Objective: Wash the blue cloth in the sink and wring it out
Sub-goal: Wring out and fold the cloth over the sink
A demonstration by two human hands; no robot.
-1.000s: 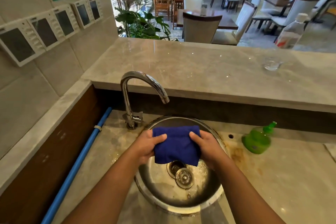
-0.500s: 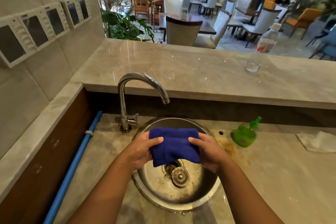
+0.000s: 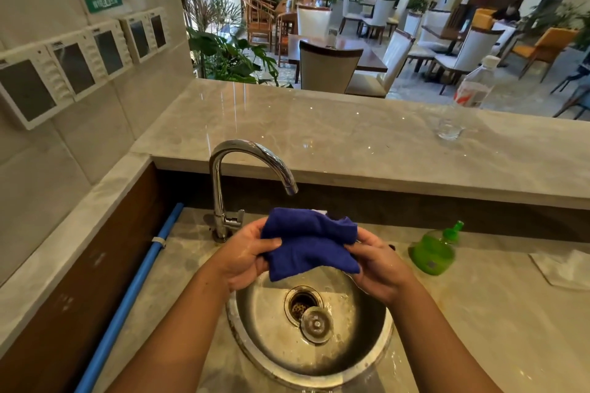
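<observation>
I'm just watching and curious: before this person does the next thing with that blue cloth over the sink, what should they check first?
1. Grip: left hand and right hand each hold an end of the blue cloth: ok.
2. Cloth held above the sink bowl: ok.
3. Drain open: stopper sits aside, drain hole showing: ok.
4. Water running from the faucet: no stream visible: not ok.
5. Cloth already wet: cannot tell.
6. Green soap bottle stands right of the sink: ok.
</observation>
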